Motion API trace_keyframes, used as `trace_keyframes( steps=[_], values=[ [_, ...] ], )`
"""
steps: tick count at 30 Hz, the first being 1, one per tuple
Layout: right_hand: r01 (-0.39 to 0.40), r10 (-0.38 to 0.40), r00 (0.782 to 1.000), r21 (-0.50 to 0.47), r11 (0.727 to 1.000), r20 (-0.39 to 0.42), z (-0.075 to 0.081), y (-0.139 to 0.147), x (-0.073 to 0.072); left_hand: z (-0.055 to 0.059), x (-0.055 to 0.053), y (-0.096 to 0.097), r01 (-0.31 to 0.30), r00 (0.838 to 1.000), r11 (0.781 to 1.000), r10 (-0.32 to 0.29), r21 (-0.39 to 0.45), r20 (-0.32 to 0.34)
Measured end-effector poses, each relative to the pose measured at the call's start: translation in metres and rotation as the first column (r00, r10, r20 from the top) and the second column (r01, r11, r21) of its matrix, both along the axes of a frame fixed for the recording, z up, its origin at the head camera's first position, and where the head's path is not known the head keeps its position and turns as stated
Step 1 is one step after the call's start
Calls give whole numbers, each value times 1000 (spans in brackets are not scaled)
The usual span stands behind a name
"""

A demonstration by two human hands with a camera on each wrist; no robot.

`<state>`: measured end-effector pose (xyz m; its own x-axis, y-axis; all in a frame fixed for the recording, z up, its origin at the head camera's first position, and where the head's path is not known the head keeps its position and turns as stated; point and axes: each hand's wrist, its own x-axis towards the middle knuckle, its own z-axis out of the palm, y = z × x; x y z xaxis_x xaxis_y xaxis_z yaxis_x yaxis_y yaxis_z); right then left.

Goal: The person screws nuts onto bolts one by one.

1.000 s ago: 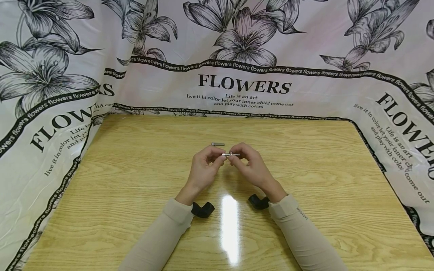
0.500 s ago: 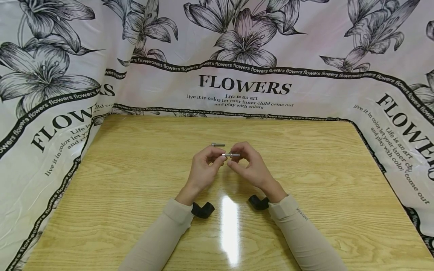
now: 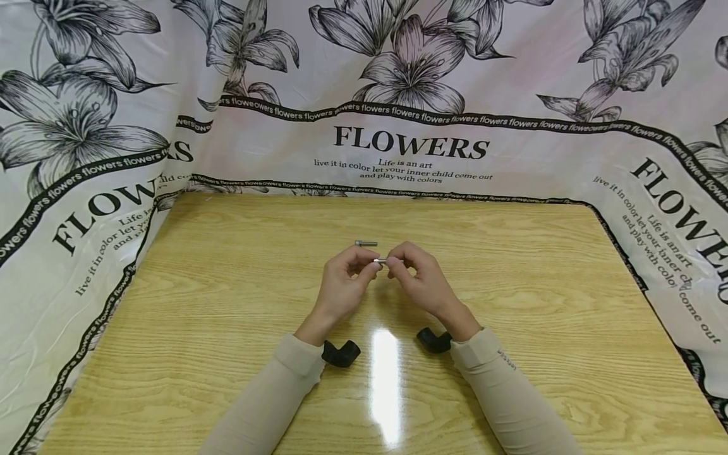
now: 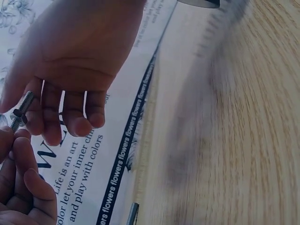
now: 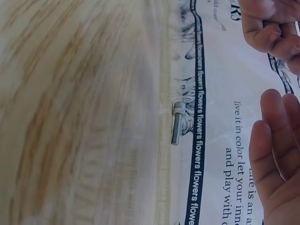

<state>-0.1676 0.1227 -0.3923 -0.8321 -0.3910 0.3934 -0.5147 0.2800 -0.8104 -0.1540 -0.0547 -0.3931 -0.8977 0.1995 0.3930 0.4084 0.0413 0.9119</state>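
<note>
In the head view, my left hand (image 3: 341, 284) pinches the head end of a small metal bolt (image 3: 382, 260) between thumb and forefinger. The bolt lies level above the table. My right hand (image 3: 428, 284) has thumb and forefinger around the bolt's other end and covers much of it. From the left wrist view, a nut (image 4: 19, 115) shows partway along the threaded shank, between the right thumb and forefinger. The other right fingers hang loosely. A second bolt (image 3: 366, 243) lies on the table just beyond the left fingertips; the right wrist view shows this loose bolt (image 5: 178, 123) too.
Both hands work over a wood-grain table (image 3: 227, 272), near its middle. A white cloth (image 3: 409, 151) with black flowers and lettering hangs behind and on both sides. Black curved pieces (image 3: 341, 354) sit at the inner wrists. A bright reflection crosses the front of the tabletop.
Half a second ago the right thumb stood away from the nut, which showed plainly. Now the thumb has come back over it. The left hand and the loose bolt stay in place.
</note>
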Motion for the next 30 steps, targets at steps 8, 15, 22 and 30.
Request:
trace_keyframes(
  steps=[8,15,22,30],
  values=[
    [-35,36,999,-43,998,14,-1,1,1,1,1,0,2,1000,1000,-2,11,8],
    [-54,53,998,-45,998,-34,-1,0,1,0,1,0,9,1000,1000,-9,13,1],
    [5,-5,999,-5,1000,-40,1,-1,0,0,1,1,9,1000,1000,-9,8,5],
    [-28,28,1000,-38,999,-5,-1,1,1,-1,0,0,5,1000,1000,-5,-1,-10]
  ],
)
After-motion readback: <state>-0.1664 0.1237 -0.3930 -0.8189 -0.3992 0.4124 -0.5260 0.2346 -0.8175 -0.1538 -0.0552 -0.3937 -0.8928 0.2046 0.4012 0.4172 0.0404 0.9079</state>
